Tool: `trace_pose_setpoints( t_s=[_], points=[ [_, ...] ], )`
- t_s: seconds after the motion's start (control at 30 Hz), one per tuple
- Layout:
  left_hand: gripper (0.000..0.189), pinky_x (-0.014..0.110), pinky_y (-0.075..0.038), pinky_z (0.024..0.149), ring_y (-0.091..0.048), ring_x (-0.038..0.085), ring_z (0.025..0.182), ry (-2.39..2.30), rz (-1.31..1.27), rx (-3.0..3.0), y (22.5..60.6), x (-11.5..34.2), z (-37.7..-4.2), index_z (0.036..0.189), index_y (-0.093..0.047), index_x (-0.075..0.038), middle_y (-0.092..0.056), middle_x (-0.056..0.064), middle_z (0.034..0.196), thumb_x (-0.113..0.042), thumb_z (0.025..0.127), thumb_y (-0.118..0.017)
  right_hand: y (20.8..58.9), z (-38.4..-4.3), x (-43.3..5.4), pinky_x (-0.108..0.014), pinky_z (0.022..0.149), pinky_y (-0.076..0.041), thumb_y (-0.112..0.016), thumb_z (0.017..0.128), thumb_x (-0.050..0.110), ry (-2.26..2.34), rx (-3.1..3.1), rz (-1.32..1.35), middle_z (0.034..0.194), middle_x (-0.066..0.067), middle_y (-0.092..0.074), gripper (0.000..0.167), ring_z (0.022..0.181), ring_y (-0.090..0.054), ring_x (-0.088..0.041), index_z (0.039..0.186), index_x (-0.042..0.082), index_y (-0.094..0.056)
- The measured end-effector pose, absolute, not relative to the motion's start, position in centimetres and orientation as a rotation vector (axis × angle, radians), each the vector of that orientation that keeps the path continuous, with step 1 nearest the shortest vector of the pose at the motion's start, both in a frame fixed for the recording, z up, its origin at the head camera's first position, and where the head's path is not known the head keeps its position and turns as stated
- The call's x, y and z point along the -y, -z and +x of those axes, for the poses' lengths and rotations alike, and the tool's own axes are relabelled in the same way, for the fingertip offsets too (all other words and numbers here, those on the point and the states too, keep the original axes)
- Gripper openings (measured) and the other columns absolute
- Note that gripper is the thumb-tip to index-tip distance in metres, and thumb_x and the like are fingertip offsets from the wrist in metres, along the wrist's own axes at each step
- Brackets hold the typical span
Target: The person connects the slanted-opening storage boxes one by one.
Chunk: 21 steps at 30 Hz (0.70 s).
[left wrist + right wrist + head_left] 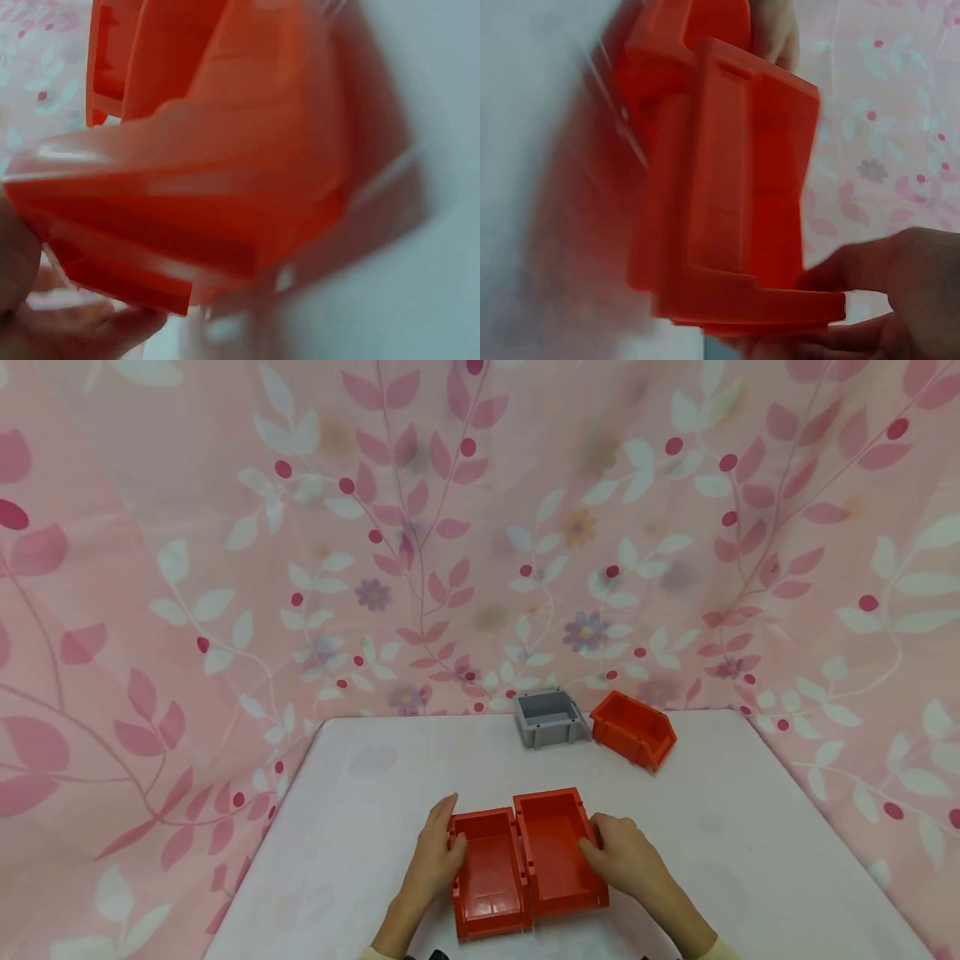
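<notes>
Two red plastic storage bins stand side by side at the near part of the table, their long walls close together. My left hand (435, 853) grips the outer wall of the left bin (491, 881), thumb over the rim and fingers outside. On the other side my right hand (624, 855) pinches the outer wall of the right bin (555, 852), its thumb inside. The right bin sits slightly farther forward than the left one. In the left wrist view, fingers (82, 330) reach under the ridged side of the left bin (225, 165). Whether the bins' side edges interlock I cannot tell.
A grey storage bin (551, 731) stands at the back of the white table (375, 793). Next to it on the right is another red bin (633, 739), turned at an angle. A pink floral cloth (480, 527) hangs behind and around the table.
</notes>
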<state>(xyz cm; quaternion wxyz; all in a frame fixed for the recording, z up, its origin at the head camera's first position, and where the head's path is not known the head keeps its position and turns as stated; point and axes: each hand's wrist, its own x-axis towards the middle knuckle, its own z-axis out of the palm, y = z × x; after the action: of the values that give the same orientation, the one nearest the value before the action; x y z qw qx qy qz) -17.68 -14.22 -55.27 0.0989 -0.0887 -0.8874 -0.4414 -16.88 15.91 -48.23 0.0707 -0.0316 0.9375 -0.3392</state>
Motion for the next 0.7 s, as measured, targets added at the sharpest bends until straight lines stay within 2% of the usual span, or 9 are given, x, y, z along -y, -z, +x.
trace_pose_setpoints(
  t_s=[0.1, 0.2, 0.27, 0.33, 0.47, 0.57, 0.7],
  points=[
    [0.05, 0.051, -0.057, 0.09, -0.062, 0.041, 0.122, 1.31, -0.187, 2.597, 55.3, 14.0, -17.2, 0.145, -0.055, 0.004, -0.059, 0.023, 0.139, -0.006, 0.098, -0.067, 47.8, -17.0, -15.7, -0.035, 0.056, -0.06, -0.075, 0.09, 0.022, 0.89, -2.919, -0.073, 0.088, -0.009, -0.069, 0.034, 0.068, -0.062, -0.021, 0.113, -0.002, -0.068],
    [0.055, 0.053, -0.056, 0.09, -0.063, 0.042, 0.12, 1.312, -0.171, 2.618, 55.1, 13.6, -16.8, 0.147, -0.053, 0.007, -0.061, 0.024, 0.137, -0.007, 0.096, -0.069, 47.4, -17.4, -14.5, -0.048, 0.071, -0.063, -0.077, 0.091, 0.029, 0.854, -3.058, -0.151, 0.118, -0.017, -0.069, 0.053, 0.097, -0.067, -0.029, 0.132, -0.001, -0.063],
    [0.06, 0.058, -0.054, 0.094, -0.06, 0.044, 0.123, 1.305, -0.186, 2.644, 54.9, 13.4, -16.7, 0.15, -0.048, 0.009, -0.059, 0.026, 0.139, -0.004, 0.095, -0.067, 47.2, -17.6, -13.2, -0.057, 0.085, -0.059, -0.077, 0.092, 0.032, 0.894, -3.115, -0.281, 0.138, -0.02, -0.061, 0.061, 0.12, -0.06, -0.036, 0.142, 0.001, -0.059],
    [0.063, 0.06, -0.05, 0.099, -0.058, 0.044, 0.127, 1.311, -0.194, 2.661, 55.0, 13.3, -16.6, 0.152, -0.044, 0.009, -0.056, 0.027, 0.142, 0.0, 0.093, -0.063, 47.3, -17.9, -11.7, -0.062, 0.097, -0.051, -0.076, 0.094, 0.033, 0.949, -3.13, -0.438, 0.151, -0.02, -0.052, 0.066, 0.136, -0.048, -0.041, 0.149, 0.003, -0.054],
    [0.063, 0.058, -0.049, 0.101, -0.06, 0.039, 0.126, 1.338, -0.217, 2.661, 55.2, 13.1, -16.7, 0.154, -0.044, 0.005, -0.059, 0.025, 0.141, 0.004, 0.092, -0.059, 47.9, -18.6, -9.0, -0.066, 0.112, -0.033, -0.07, 0.098, 0.037, 0.966, -3.128, -0.683, 0.159, -0.021, -0.042, 0.069, 0.146, -0.036, -0.045, 0.154, 0.002, -0.048],
    [0.063, 0.057, -0.049, 0.102, -0.061, 0.036, 0.125, 1.325, -0.231, 2.662, 55.4, 13.2, -16.7, 0.154, -0.046, 0.002, -0.061, 0.022, 0.139, 0.004, 0.093, -0.059, 48.6, -19.2, -7.4, -0.068, 0.116, -0.024, -0.065, 0.1, 0.041, 0.922, -3.113, -0.771, 0.16, -0.024, -0.039, 0.071, 0.147, -0.031, -0.048, 0.154, -0.001, -0.046],
    [0.062, 0.057, -0.048, 0.103, -0.062, 0.034, 0.121, 1.298, -0.249, 2.662, 55.5, 13.4, -16.7, 0.153, -0.049, 0.0, -0.062, 0.021, 0.139, 0.005, 0.092, -0.058, 49.7, -19.8, -5.9, -0.069, 0.117, -0.017, -0.062, 0.1, 0.047, 0.814, -3.084, -0.759, 0.161, -0.027, -0.035, 0.076, 0.149, -0.026, -0.049, 0.155, -0.003, -0.044]
  ],
)
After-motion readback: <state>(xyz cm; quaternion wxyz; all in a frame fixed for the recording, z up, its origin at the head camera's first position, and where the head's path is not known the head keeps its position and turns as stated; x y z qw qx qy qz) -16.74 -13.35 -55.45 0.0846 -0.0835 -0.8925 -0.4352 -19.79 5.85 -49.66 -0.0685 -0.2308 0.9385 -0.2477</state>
